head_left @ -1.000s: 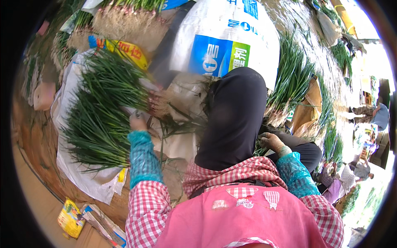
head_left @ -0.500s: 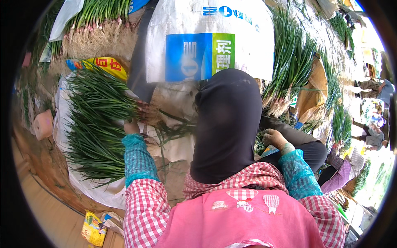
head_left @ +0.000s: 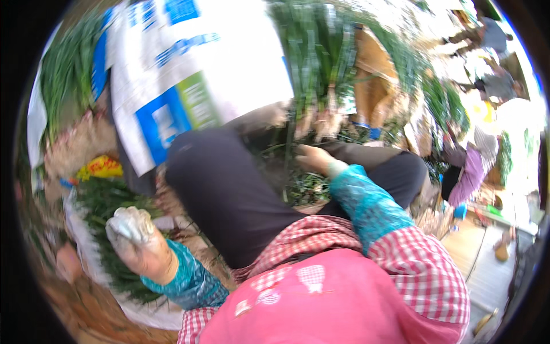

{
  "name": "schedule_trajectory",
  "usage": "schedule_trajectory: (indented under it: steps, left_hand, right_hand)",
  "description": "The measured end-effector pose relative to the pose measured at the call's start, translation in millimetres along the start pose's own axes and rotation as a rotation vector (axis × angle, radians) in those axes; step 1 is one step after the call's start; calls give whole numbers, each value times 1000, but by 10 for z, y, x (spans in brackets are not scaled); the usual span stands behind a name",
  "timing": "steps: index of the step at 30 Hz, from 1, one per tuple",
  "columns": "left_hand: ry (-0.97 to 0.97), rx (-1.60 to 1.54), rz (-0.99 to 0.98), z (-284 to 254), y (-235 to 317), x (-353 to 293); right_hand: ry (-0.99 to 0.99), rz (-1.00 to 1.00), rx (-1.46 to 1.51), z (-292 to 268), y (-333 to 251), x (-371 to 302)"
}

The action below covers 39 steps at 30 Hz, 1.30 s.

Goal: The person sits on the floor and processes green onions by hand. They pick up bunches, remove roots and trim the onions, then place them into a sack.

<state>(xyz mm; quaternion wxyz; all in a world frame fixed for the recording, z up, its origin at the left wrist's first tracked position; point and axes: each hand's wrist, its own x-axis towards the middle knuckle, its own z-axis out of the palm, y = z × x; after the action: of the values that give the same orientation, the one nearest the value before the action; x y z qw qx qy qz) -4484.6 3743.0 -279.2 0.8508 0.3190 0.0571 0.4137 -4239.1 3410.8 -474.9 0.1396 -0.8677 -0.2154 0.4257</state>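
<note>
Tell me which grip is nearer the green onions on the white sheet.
Left. The left grip appears over the green onions; the right grip is farther off, across the left leg.

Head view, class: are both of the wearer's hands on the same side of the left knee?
No, the left hand is left of the left knee, while the right hand is to its right.
</note>
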Motion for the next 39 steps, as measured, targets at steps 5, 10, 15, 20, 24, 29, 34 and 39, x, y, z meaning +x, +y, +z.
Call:
schedule_trajectory:
  steps: [5,10,15,20,24,29,34,39]
  left_hand:
    - [-47,684,-249,1272,-926,134]
    - [-796,1318,-774,966,-2119,-178]
    - [-795,1517,-768,776,-2571,-202]
    - [-513,1285,-990,745,-3049,-85]
    - [-213,974,-966,535,-3268,-87]
    - [-224,965,-791,700,-3505,-133]
    - [45,795,-1082,791,-3393,-47]
    - [-406,1015,-1061,837,-3339,-147]
  right_hand:
    - [15,-6,-186,327,-246,131]
    - [-619,-308,-512,1078,845,519]
    - [588,254,429,-177,468,541]
    - [459,239,743,103,547,865]
    - [440,46,1075,-350,467,539]
    - [696,-257,454,-713,206,-135]
    - [355,-163,595,-907,40,-376]
    - [393,-165,348,-1075,-103,-148]
